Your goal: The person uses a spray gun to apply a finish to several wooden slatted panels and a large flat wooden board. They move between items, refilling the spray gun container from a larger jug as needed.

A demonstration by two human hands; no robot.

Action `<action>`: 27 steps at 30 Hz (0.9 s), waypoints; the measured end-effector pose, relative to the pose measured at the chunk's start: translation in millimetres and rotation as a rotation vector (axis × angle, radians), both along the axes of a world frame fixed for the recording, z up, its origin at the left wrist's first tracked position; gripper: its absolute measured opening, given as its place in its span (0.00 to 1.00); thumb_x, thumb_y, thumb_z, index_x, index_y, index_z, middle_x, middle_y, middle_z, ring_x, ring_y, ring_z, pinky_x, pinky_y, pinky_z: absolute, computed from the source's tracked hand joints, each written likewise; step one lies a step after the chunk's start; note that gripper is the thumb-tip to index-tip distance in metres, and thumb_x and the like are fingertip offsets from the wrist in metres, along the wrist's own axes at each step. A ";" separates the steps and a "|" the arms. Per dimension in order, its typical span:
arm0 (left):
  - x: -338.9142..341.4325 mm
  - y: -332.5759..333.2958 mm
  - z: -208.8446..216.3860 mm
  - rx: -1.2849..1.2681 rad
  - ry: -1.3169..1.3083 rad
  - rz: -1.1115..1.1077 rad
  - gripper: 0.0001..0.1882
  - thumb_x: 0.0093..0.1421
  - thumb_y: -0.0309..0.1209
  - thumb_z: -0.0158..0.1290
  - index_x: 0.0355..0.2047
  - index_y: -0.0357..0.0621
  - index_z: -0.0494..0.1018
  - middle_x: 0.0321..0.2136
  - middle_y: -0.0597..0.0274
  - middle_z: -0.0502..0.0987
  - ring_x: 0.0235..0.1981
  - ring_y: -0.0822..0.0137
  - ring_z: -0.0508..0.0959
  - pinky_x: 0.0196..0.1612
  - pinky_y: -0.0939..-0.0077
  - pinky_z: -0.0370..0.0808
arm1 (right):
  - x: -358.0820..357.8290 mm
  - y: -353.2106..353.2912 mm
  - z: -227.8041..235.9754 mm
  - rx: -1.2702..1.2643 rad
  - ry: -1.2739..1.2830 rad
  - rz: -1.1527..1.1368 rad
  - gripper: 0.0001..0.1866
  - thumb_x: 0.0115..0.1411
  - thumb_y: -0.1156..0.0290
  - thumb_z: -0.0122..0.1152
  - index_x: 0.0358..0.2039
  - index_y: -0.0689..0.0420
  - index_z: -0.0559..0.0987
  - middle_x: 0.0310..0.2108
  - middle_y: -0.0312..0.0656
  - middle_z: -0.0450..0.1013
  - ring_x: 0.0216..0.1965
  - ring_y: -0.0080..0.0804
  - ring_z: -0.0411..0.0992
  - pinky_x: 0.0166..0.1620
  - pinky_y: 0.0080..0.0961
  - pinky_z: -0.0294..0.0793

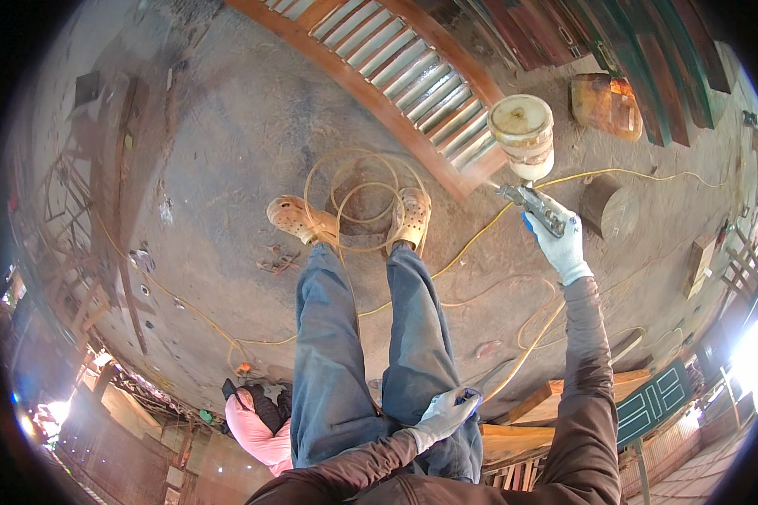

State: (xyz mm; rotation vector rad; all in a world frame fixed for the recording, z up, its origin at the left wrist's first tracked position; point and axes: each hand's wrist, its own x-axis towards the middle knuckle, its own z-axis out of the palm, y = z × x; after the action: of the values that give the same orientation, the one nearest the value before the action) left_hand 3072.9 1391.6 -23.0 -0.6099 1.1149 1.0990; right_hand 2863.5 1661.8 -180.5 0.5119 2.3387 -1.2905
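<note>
My right hand, in a white glove with blue at the palm, is closed round the grip of a metal spray gun. A pale, paint-stained cup sits on the gun. Its nozzle faces the near corner of a reddish-brown louvred wooden panel lying ahead, and a faint pale mist shows between them. My left hand, gloved too, rests curled by my right thigh. A yellowish hose runs up to its fingers, which seem closed on it; the inside of the grip is hidden.
Loops of thin hose lie about my clogs. A yellow hose crosses the floor. A cut plastic container and a curved brown piece stand right of the panel. Dark boards are stacked at far right.
</note>
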 end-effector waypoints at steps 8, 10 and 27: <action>8.1 -2.1 -4.8 0.007 -0.057 -0.053 0.16 0.68 0.41 0.54 0.43 0.39 0.80 0.30 0.61 0.83 0.31 0.72 0.80 0.38 0.72 0.75 | 15.6 39.1 -17.0 0.388 0.301 -0.171 0.21 0.61 0.73 0.69 0.54 0.63 0.80 0.43 0.41 0.83 0.42 0.20 0.79 0.48 0.21 0.76; 5.7 -0.7 -3.0 -0.007 -0.063 -0.033 0.16 0.68 0.40 0.55 0.43 0.39 0.80 0.30 0.62 0.83 0.31 0.74 0.79 0.38 0.73 0.75 | 32.3 44.3 -19.1 0.326 0.297 -0.131 0.21 0.60 0.72 0.70 0.53 0.63 0.81 0.43 0.41 0.83 0.41 0.20 0.79 0.48 0.22 0.77; -20.4 -40.9 -3.8 0.063 -0.177 -0.007 0.15 0.69 0.41 0.54 0.45 0.43 0.79 0.28 0.70 0.79 0.25 0.79 0.73 0.29 0.81 0.71 | 34.7 27.5 -3.2 0.329 0.438 -0.352 0.20 0.63 0.71 0.66 0.56 0.59 0.80 0.43 0.39 0.84 0.42 0.23 0.80 0.48 0.24 0.77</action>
State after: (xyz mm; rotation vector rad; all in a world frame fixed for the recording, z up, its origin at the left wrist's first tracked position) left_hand 3052.5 1350.7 -26.8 -0.6405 0.9257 1.0493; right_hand 2898.2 1689.3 -183.7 0.8477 2.9559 -1.2683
